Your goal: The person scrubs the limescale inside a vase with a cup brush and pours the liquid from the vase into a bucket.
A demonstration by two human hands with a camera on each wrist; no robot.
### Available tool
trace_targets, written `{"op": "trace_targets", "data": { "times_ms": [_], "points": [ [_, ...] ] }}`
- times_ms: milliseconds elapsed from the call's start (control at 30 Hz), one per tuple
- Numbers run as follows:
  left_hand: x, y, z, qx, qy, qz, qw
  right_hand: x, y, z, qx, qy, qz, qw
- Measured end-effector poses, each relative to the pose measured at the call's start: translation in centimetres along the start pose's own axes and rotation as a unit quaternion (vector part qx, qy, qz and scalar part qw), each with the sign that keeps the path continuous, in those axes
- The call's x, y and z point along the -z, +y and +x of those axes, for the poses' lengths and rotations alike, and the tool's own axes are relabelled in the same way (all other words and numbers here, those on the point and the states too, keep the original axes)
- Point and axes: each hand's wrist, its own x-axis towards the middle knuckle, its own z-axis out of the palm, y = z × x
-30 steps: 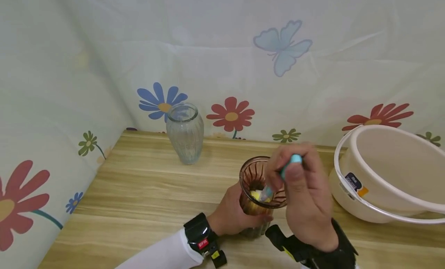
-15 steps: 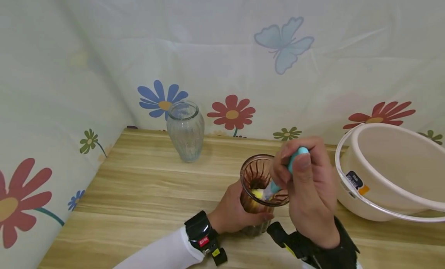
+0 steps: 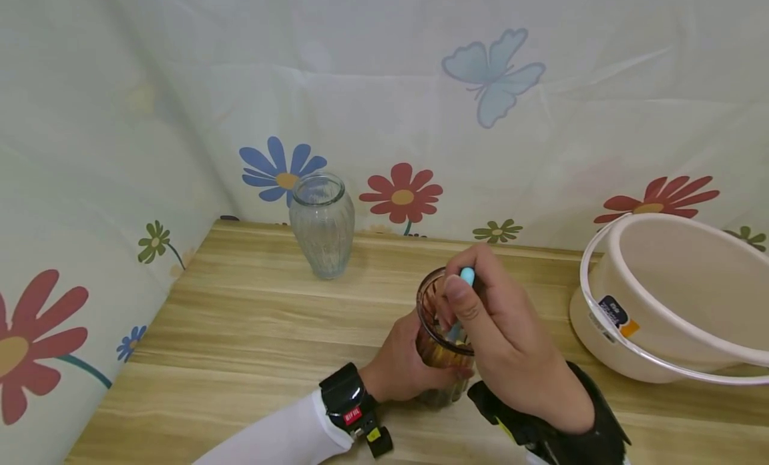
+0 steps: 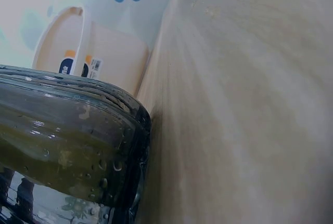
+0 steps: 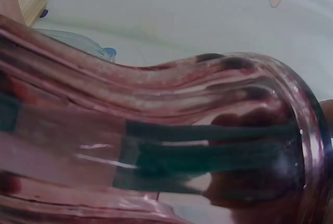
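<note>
In the head view my left hand (image 3: 399,365) grips the body of a brownish-pink ribbed glass vase (image 3: 444,395), which leans with its mouth toward my right hand. My right hand (image 3: 510,331), at the rim, grips the light blue handle of a bottle brush (image 3: 467,275), thumb along it. The brush's lower end is down in the vase, where a bit of yellow shows. Water drops dot the vase bottom (image 4: 125,182) in the left wrist view, with a yellow-green shape behind the glass. Through the vase wall (image 5: 171,94), the right wrist view shows the teal handle (image 5: 171,156).
A clear ribbed glass vase (image 3: 324,235) stands upright at the back of the wooden table (image 3: 240,318). On the right is a beige bucket (image 3: 649,325) with its pale handle lowered across the front. A flower-patterned cloth (image 3: 360,118) closes off the back and left side.
My right hand has come down and to the left, pushing the brush deeper into the vase; more of the handle is now inside. The left hand and vase stay nearly still.
</note>
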Motion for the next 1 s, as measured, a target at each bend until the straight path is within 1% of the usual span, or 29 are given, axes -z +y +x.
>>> {"op": "trace_targets", "data": {
  "times_ms": [233,367,467,667,733,833,933,1000],
  "points": [
    [0.0,0.1,0.1,-0.011,0.0,-0.005,0.9999,0.1,-0.2,0.1,-0.009,-0.008,0.004,0.9999],
    [-0.1,0.0,0.2,-0.018,0.001,-0.009,0.9998,0.1,-0.1,0.0,-0.016,-0.005,0.004,0.9999],
    [-0.1,0.0,0.2,-0.016,0.0,-0.012,0.9998,0.1,-0.1,0.0,-0.02,-0.003,0.01,0.9998],
    [-0.1,0.2,0.1,0.003,-0.002,-0.013,0.9999,0.2,-0.3,-0.1,-0.021,0.007,0.025,0.9995],
    [0.0,0.2,0.0,0.003,-0.001,-0.006,1.0,0.2,-0.2,-0.1,-0.007,0.017,0.042,0.999],
    [0.0,0.2,0.0,0.001,0.002,-0.002,1.0,0.3,0.1,0.0,0.04,0.035,0.083,0.9951],
    [0.0,0.2,0.0,0.001,0.006,0.004,1.0,0.3,0.6,0.2,0.092,0.061,0.133,0.9849],
    [0.0,0.2,0.1,-0.004,0.009,0.015,0.9998,0.3,0.9,0.3,0.117,0.086,0.161,0.9761]
  ]
}}
